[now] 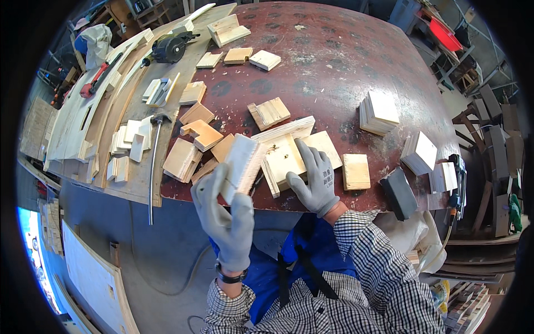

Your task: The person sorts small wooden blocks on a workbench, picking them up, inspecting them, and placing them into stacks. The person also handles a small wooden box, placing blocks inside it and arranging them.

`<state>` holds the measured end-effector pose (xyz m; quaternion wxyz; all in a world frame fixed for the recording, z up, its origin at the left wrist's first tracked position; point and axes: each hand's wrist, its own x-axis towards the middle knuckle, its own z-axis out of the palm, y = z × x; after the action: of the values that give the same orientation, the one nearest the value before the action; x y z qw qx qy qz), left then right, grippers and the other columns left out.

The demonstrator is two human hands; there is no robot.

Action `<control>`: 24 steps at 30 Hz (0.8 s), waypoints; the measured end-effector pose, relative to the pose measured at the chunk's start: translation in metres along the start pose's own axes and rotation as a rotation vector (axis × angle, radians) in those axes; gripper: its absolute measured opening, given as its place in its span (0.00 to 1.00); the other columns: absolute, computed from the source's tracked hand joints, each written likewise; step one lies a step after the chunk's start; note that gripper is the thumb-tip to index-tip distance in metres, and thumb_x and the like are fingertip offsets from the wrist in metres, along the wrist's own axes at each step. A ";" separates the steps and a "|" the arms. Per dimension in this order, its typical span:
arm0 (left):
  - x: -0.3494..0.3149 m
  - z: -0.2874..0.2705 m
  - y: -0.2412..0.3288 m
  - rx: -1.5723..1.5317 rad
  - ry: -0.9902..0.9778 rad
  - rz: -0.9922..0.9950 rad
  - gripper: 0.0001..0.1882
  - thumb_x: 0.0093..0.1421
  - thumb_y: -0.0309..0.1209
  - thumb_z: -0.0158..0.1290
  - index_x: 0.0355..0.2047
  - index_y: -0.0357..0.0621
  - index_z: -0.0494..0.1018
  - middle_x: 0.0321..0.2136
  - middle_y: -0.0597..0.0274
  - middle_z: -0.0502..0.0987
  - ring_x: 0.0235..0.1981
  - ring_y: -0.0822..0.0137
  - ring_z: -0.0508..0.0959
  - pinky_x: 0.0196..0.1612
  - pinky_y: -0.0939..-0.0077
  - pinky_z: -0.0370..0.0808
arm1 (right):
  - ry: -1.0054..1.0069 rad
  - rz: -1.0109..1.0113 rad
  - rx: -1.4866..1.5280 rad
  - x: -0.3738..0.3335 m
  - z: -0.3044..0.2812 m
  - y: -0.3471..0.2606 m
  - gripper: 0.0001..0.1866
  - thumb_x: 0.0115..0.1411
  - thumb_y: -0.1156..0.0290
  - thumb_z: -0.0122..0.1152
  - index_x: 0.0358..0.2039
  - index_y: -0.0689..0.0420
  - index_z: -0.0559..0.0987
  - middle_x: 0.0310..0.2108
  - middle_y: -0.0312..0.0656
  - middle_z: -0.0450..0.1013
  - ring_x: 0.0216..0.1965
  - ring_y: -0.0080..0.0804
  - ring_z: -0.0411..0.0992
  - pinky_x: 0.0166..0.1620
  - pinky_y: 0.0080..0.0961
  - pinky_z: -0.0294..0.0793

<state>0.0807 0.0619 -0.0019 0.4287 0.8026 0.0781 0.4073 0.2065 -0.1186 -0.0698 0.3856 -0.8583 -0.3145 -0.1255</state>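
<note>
My left hand, in a grey glove, holds a small plywood block above the table's near edge. The block is tilted, with a pale face up and its layered side to the right. My right hand, also gloved, lies with thumb and fingers spread on a wooden piece with a dark knot. Behind that piece runs a longer plywood strip. Another flat board lies partly under my right fingers. A loose block sits just right of this hand.
On the red-brown table lie several more blocks, including a notched one. A hammer and a circular saw lie left. Right are a stacked block, a dark grey block and a black air tool.
</note>
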 end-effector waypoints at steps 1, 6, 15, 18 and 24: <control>-0.002 0.013 0.006 0.166 -0.047 0.111 0.30 0.70 0.46 0.58 0.61 0.34 0.74 0.54 0.50 0.75 0.56 0.54 0.73 0.61 0.55 0.69 | -0.002 0.007 -0.012 0.000 -0.001 0.000 0.45 0.61 0.47 0.61 0.71 0.66 0.65 0.51 0.55 0.73 0.47 0.54 0.70 0.55 0.45 0.68; -0.017 0.057 0.014 0.544 -0.094 0.231 0.38 0.61 0.65 0.62 0.58 0.48 0.78 0.47 0.54 0.68 0.51 0.53 0.67 0.55 0.50 0.66 | 0.010 -0.043 -0.041 -0.006 0.004 0.006 0.51 0.56 0.44 0.65 0.72 0.66 0.63 0.51 0.54 0.72 0.48 0.52 0.70 0.54 0.45 0.67; -0.020 0.077 0.012 0.704 -0.116 0.161 0.34 0.57 0.66 0.64 0.49 0.51 0.79 0.37 0.62 0.68 0.41 0.56 0.69 0.46 0.55 0.66 | 0.089 -0.042 0.011 -0.007 0.016 0.011 0.56 0.56 0.45 0.66 0.75 0.68 0.57 0.50 0.54 0.72 0.46 0.50 0.70 0.54 0.45 0.67; -0.013 0.078 0.007 0.707 -0.125 0.172 0.32 0.58 0.63 0.65 0.48 0.50 0.79 0.37 0.62 0.68 0.41 0.57 0.69 0.45 0.56 0.65 | 0.065 -0.030 0.012 -0.005 0.014 0.011 0.56 0.56 0.45 0.67 0.75 0.67 0.58 0.50 0.53 0.72 0.45 0.50 0.70 0.53 0.45 0.68; 0.001 0.068 -0.008 0.571 -0.236 0.335 0.24 0.66 0.51 0.62 0.45 0.41 0.77 0.62 0.46 0.74 0.62 0.45 0.73 0.69 0.46 0.66 | 0.065 -0.061 0.011 -0.003 0.009 0.005 0.55 0.55 0.44 0.70 0.75 0.65 0.61 0.51 0.53 0.73 0.47 0.50 0.71 0.54 0.45 0.69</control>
<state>0.1322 0.0254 -0.0274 0.1200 0.9334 0.0060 0.3381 0.2065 -0.1159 -0.0801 0.3965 -0.8416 -0.3284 -0.1631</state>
